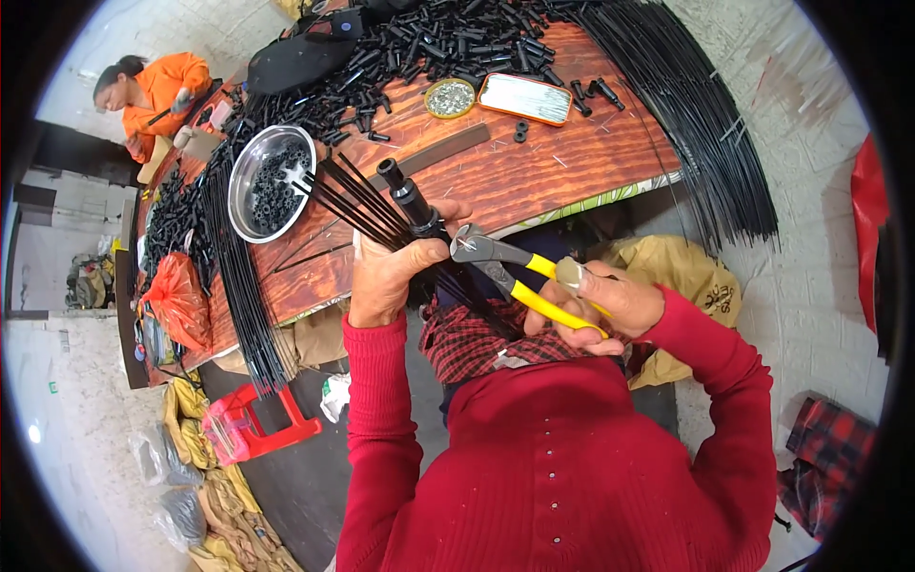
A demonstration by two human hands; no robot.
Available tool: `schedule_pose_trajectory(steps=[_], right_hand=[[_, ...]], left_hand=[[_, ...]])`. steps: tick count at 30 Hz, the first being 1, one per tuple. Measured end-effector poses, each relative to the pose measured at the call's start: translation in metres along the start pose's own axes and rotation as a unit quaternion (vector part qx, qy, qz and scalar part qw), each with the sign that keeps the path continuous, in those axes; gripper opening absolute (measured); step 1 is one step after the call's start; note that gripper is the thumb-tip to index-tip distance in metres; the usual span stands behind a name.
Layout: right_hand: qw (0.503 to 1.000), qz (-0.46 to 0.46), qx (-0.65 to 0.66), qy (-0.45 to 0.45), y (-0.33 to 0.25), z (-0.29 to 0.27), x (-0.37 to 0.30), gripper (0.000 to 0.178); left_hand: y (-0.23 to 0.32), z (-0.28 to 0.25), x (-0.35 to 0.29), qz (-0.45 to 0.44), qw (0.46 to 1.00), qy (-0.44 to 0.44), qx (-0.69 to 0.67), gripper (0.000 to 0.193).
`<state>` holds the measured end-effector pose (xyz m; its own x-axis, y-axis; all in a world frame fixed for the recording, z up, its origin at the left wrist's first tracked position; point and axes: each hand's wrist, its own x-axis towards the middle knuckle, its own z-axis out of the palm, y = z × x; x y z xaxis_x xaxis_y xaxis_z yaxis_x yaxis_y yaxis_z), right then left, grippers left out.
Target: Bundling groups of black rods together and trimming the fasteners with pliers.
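Observation:
My left hand (402,262) is closed around a black tubular fitting (408,195) and a bundle of thin black rods (353,202), held above the front edge of the table. In my right hand (610,303) is a pair of pliers with yellow handles (548,303). Their dark jaws (472,246) are beside the lower part of the fitting, next to my left thumb. A short bit of bright wire shows at the jaws; whether they grip it is too small to tell. Wrapping covers part of my right thumb.
Black fittings (419,48) are heaped on the wooden table (572,143). A steel bowl (235,205) of black rings, a round tin (450,98) and a tray of thin pins (524,99) stand there. Long rods (686,105) overhang the right. A co-worker (162,91) sits far left, near a red stool (253,429).

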<state>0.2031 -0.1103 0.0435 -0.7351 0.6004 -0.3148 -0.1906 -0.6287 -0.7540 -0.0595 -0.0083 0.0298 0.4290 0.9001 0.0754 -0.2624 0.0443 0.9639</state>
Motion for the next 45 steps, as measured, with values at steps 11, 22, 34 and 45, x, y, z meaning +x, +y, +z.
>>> schedule_pose_trajectory(steps=[11, 22, 34, 45], right_hand=[[0.969, -0.019, -0.244, 0.038, -0.058, -0.006, -0.006, 0.045], [0.98, 0.019, -0.198, -0.004, -0.077, -0.015, -0.002, 0.048], [0.96, 0.029, -0.278, 0.004, -0.087, -0.007, -0.006, 0.04], [0.962, 0.012, -0.264, 0.069, -0.061, 0.0, 0.007, 0.027]], left_hand=[[0.0, 0.003, -0.004, 0.008, 1.0, 0.011, -0.001, 0.054], [0.005, 0.009, -0.006, -0.002, 0.998, 0.042, 0.039, 0.049], [0.004, 0.007, -0.009, 0.003, 0.999, 0.034, 0.033, 0.049], [-0.001, -0.002, 0.001, 0.004, 0.999, 0.044, 0.016, 0.051]])
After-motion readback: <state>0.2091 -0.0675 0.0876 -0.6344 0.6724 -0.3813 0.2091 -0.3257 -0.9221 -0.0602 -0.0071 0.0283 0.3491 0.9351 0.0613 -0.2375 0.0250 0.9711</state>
